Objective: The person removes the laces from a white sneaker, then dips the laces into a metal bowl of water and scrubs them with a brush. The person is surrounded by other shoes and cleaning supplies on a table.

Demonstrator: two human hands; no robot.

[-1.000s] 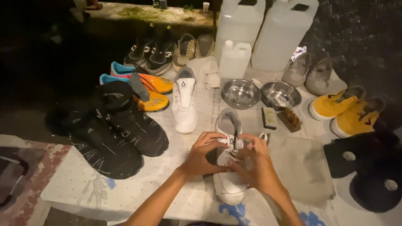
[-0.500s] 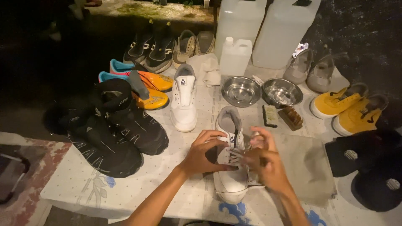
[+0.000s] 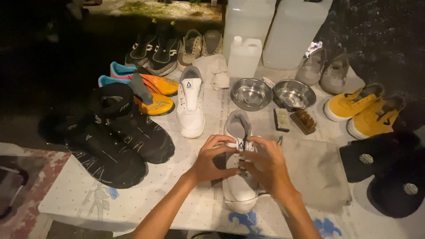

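White shoe (image 3: 239, 177) lies on the desk (image 3: 177, 186), toe toward the person, long axis running away toward the steel bowls (image 3: 252, 94). Left hand (image 3: 211, 159) grips its left side; right hand (image 3: 265, 166) pinches the laces (image 3: 242, 156), both equally near.

Single head-worn view, steeply downward (close) over the table (image 3: 133, 203)

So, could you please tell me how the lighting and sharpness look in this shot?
Head view: warm light from above, glare on the steel bowls; ground beyond the table falls to black; both hands on the white shoe look fairly sharp.
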